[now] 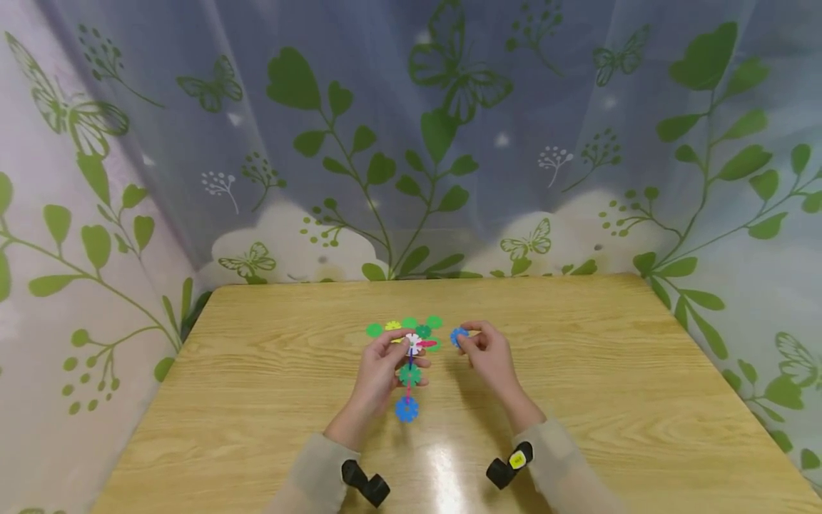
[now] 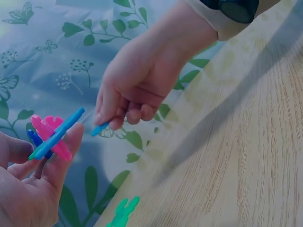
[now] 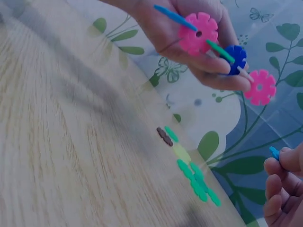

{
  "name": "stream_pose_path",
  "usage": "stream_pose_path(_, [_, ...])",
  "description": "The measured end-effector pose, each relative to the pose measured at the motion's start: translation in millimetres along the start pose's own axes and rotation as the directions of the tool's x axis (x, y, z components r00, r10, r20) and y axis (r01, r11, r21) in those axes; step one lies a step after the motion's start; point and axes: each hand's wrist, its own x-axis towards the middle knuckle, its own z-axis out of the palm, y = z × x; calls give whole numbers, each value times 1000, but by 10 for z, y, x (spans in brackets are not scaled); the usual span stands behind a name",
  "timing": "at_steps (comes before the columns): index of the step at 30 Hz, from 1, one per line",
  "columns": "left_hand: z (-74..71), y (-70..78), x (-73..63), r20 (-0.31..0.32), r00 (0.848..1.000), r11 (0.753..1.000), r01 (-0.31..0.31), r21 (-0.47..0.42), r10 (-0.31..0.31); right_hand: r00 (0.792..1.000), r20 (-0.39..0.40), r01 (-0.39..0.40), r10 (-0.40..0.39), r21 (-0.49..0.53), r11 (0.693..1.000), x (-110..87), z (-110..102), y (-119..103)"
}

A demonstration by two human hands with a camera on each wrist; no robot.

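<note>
My left hand (image 1: 374, 371) grips a chain of interlocking snowflake discs, pinching it near the white disc (image 1: 412, 344) at its upper end. Below hang a green disc (image 1: 409, 375) and a blue end disc (image 1: 407, 410), with edge-on discs linking them. In the right wrist view, pink discs (image 3: 259, 87) and a dark blue disc (image 3: 236, 57) belong to this chain. Between thumb and fingertips, my right hand (image 1: 493, 358) pinches a single blue disc (image 1: 459, 335). That loose disc is held a short way right of the chain, apart from it.
Several loose discs lie on the wooden table (image 1: 289, 371) beyond the left hand, among them green discs (image 1: 374, 330) and a yellow disc (image 1: 393, 325). A brown disc (image 3: 164, 136) shows there in the right wrist view. A patterned curtain (image 1: 398, 143) borders the table's far edge.
</note>
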Motion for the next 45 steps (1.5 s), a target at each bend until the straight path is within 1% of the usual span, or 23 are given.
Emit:
stream_pose_path(4, [-1, 5, -1, -2, 1000, 1000, -8, 6, 8, 1000, 1, 24, -24, 68, 997, -82, 6, -128])
stream_pose_path(7, [-2, 9, -1, -2, 1000, 1000, -16, 8, 16, 1000, 14, 20, -21, 105, 994, -150, 15, -258])
stream_pose_path(10, [0, 16, -1, 4, 1000, 1000, -18, 10, 18, 1000, 15, 6, -8, 125, 992, -202, 29, -375])
stream_pose_path(15, [1, 17, -2, 6, 1000, 1000, -10, 11, 10, 1000, 8, 6, -7, 149, 989, -226, 69, -458])
stream_pose_path(23, [51, 22, -7, -35, 999, 999, -12, 42, 14, 1000, 0, 26, -27, 180, 983, -251, 125, -531])
stream_pose_path(28, [68, 42, -9, -47, 999, 999, -10, 52, 12, 999, -3, 34, -34, 198, 980, -261, 141, -560])
stream_pose_path(36, [81, 48, -18, -53, 999, 998, -4, 55, 7, 999, -14, 49, -47, 196, 979, -289, 133, -575])
stream_pose_path(45, [62, 36, 4, -49, 998, 998, -40, 49, 43, 996, -27, 87, -84, 175, 981, -303, 141, -608])
